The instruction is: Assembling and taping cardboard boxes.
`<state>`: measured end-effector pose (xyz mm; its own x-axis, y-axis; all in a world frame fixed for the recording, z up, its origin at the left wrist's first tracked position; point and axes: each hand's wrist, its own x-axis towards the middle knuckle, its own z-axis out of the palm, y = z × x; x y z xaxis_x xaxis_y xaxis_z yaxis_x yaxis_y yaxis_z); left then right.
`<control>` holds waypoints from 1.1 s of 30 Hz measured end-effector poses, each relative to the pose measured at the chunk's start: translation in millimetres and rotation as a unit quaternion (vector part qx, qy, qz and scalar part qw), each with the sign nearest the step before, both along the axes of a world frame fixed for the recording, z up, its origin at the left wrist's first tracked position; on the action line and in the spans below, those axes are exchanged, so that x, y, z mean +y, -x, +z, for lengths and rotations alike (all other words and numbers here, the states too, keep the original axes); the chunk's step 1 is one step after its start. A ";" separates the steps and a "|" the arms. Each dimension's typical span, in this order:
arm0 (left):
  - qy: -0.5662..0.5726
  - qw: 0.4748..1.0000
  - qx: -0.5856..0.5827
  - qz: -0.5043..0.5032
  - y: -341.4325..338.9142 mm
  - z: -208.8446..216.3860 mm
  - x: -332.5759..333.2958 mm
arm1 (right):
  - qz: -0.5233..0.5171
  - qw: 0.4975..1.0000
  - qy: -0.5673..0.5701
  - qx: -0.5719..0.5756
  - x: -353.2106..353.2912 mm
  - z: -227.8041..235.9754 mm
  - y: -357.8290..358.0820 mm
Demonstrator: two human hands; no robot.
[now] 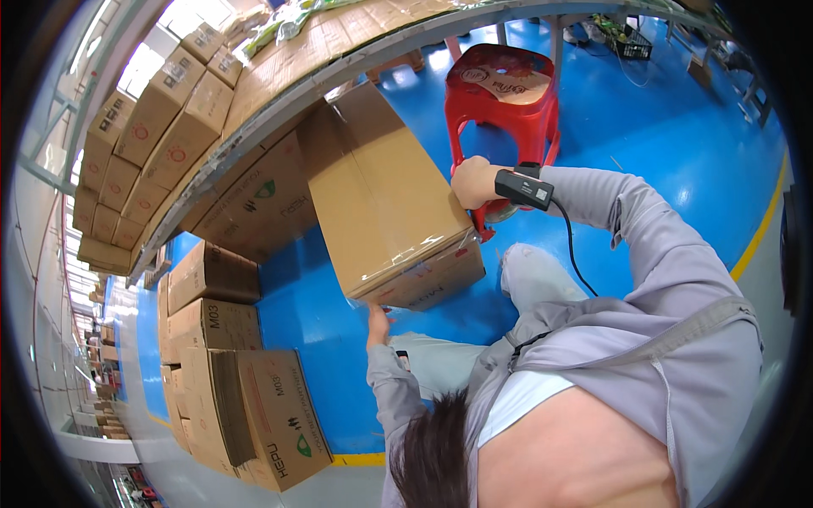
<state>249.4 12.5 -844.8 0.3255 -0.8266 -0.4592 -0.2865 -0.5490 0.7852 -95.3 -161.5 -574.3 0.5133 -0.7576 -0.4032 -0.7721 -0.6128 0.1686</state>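
Observation:
A large brown cardboard box (385, 186) lies tilted in front of me, with shiny clear tape along its near edge. My left hand (378, 326) is at the box's near left corner, fingers stretched against it. Beside the right edge, my right hand (476, 182) is closed around what looks like a red tape dispenser (485, 232). A clear roll shows below the wrist; the hand covers most of the tool. On that wrist sits a black device with a cable.
A red plastic stool (500, 85) stands just beyond my right hand. Cardboard boxes (284, 415) stand on the blue floor at left, and more are stacked on the workbench (296, 55). Another carton (254, 203) sits under the bench. A black crate (625, 38) is far right.

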 end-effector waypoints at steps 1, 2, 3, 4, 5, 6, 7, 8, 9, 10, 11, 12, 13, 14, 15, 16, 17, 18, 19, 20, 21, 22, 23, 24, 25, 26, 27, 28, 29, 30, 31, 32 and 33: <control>0.001 1.000 0.002 0.005 1.9 1.6 -3.0 | -0.015 1.000 0.022 0.001 -5.1 -10.9 1.6; 0.002 1.000 0.005 0.010 2.6 4.0 -6.6 | -0.030 0.999 0.044 0.001 -11.2 -20.8 3.1; 0.005 1.000 0.003 0.008 0.9 3.2 -7.3 | -0.032 0.998 0.047 0.000 -18.5 -23.8 4.5; 0.001 1.000 0.022 0.022 -2.6 1.8 -6.0 | -0.022 0.999 -0.035 0.002 -27.4 -23.4 6.3; -0.001 0.999 0.041 0.036 -5.4 0.7 -4.4 | -0.012 0.993 -0.116 0.004 -33.3 -27.1 5.8; 0.009 0.999 0.043 -0.015 24.4 6.6 -36.0 | 0.040 0.950 0.236 0.202 -71.8 -182.9 44.3; 0.009 0.999 0.015 -0.026 9.3 -3.4 -15.1 | -0.011 0.994 0.083 0.067 -53.8 -186.7 32.2; 0.019 0.998 -0.015 -0.052 -0.5 -4.1 -4.9 | -0.054 0.997 0.059 -0.006 -28.1 -206.3 27.2; 0.030 0.999 0.003 -0.031 17.2 7.5 -0.2 | -0.110 0.991 0.057 -0.060 -12.7 -231.4 37.9; 0.166 0.984 -0.068 0.013 19.5 -5.8 -1.5 | -0.145 0.983 0.059 -0.099 -1.3 -231.4 40.3; 0.129 0.988 -0.079 0.042 23.5 -21.5 5.6 | -0.165 0.978 0.055 -0.115 1.1 -229.2 39.8; 0.073 0.992 -0.076 0.074 35.9 -22.3 4.8 | -0.168 0.982 0.031 -0.083 10.1 -187.6 52.0; 0.076 0.992 -0.079 0.064 38.7 -19.7 7.0 | -0.177 0.978 0.027 -0.106 10.6 -159.1 61.7; 0.124 0.982 -0.124 0.078 44.7 -20.2 14.5 | -0.184 0.975 0.017 -0.125 3.8 -137.9 74.6; 0.168 0.967 -0.165 0.092 54.1 -20.1 23.7 | -0.184 0.960 0.105 -0.185 -0.7 -125.5 85.4; 0.163 0.970 -0.161 0.087 60.2 -15.8 32.5 | -0.181 0.934 0.191 -0.241 -7.8 -113.2 96.6; 0.150 0.971 -0.148 0.109 60.4 -6.7 38.0 | -0.197 0.920 0.210 -0.266 -13.3 -88.6 107.6; 0.138 0.971 -0.137 0.137 55.8 -2.3 42.6 | -0.207 0.905 0.229 -0.293 -21.1 -60.1 113.6; 0.134 0.972 -0.133 0.140 53.3 -3.2 50.3 | -0.234 0.894 0.226 -0.308 -31.6 -38.2 121.3; 0.167 0.965 -0.112 0.171 48.7 -2.7 56.6 | -0.262 0.879 0.226 -0.327 -44.7 -20.9 130.3; 0.198 0.955 -0.089 0.203 47.6 1.3 61.5 | -0.227 0.836 0.325 -0.379 -57.5 -13.5 137.4; 0.194 0.955 -0.088 0.208 47.3 4.4 61.9 | -0.188 0.780 0.417 -0.427 -72.3 -8.7 145.7; 0.220 0.949 -0.002 0.226 53.7 21.8 62.1 | -0.186 0.782 0.427 -0.415 -93.8 -7.4 157.2; 0.243 0.935 0.082 0.244 60.0 40.4 62.9 | -0.186 0.784 0.435 -0.403 -116.3 -8.5 171.7; 0.251 0.935 0.092 0.234 65.0 58.7 65.8 | -0.179 0.801 0.443 -0.360 -144.6 -17.8 181.7; 0.257 0.936 0.104 0.218 70.9 75.5 60.5 | -0.177 0.816 0.453 -0.312 -165.9 -31.5 195.2; 0.262 0.933 0.114 0.219 73.8 91.4 61.6 | -0.155 0.836 0.430 -0.304 -172.9 -34.1 193.4; 0.270 0.930 0.124 0.217 75.8 103.4 59.6 | -0.133 0.853 0.409 -0.295 -178.6 -33.6 193.5; 0.268 0.928 0.120 0.231 75.0 110.2 58.9 | -0.140 0.854 0.409 -0.289 -190.9 -42.4 193.8; 0.277 0.926 0.136 0.219 74.8 114.2 54.7 | -0.145 0.865 0.389 -0.282 -202.9 -56.0 201.3; 0.286 0.924 0.152 0.205 76.3 117.8 50.4 | -0.173 0.871 0.372 -0.270 -213.8 -70.1 208.7; 0.284 0.923 0.150 0.213 78.6 119.4 44.7 | -0.201 0.877 0.355 -0.256 -226.6 -85.4 217.1; 0.283 0.921 0.162 0.214 81.0 122.5 41.7 | -0.198 0.874 0.362 -0.255 -234.5 -90.4 226.4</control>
<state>168.4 54.2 -722.4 0.5990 -0.7910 -0.1247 0.1609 -0.0336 0.9864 -321.7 -396.1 -664.7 0.1250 -0.8786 0.4610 -0.9876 -0.1548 -0.0272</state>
